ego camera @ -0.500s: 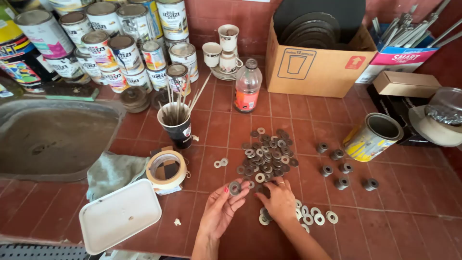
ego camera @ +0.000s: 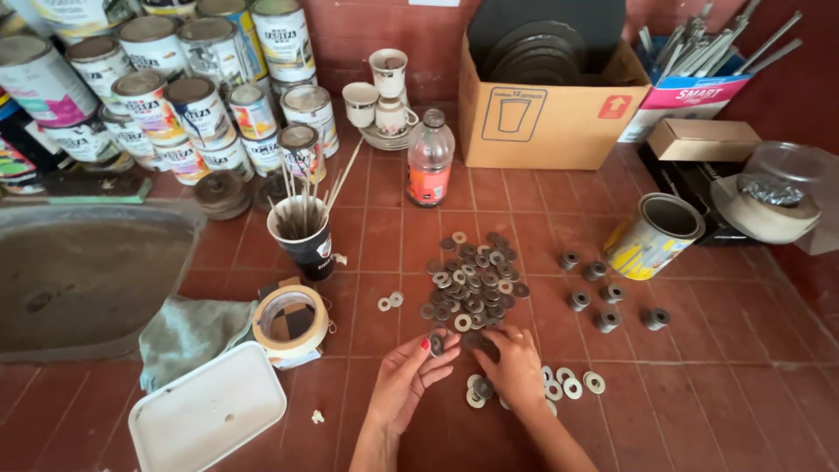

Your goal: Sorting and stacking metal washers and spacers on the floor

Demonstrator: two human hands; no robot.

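While over red tiles — left hand (ego camera: 409, 374) pinching a dark washer (ego camera: 436, 344), right hand (ego camera: 514, 367) fingering the washer pile (ego camera: 473, 284).

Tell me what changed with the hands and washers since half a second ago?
Little: the left hand has drawn a dark washer in toward the right hand, which still rests by the pale washers. The pile of washers and nuts stayed put.

A cluttered home workshop: stacked, paint-stained metal tins (ego camera: 175, 96), a black cup of thin rods (ego camera: 301, 236), a roll of beige masking tape (ego camera: 291, 322) and piled grey steel washers (ego camera: 472, 280) crowd the red-tiled surface (ego camera: 699, 367).
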